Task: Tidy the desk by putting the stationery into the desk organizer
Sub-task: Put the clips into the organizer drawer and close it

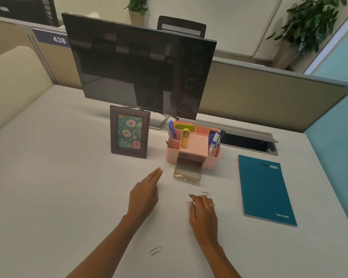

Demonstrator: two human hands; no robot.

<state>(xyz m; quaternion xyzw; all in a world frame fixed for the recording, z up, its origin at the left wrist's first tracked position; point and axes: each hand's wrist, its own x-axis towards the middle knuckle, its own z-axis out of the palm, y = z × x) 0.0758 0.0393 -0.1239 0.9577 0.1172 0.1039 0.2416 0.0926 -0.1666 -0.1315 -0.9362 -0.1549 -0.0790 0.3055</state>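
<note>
My only view comes from the head camera, set high and tilted forward and down over the counter (48,177). It sits close above both forearms, wide-angle, taking in the monitor (141,65) and partition (269,93) behind.

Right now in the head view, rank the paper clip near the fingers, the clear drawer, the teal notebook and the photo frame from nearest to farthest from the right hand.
From the right hand:
1. Paper clip, just past its fingertips.
2. Clear drawer, pulled open, ahead of it.
3. Teal notebook, off to the right.
4. Photo frame, far left, upright.
</note>
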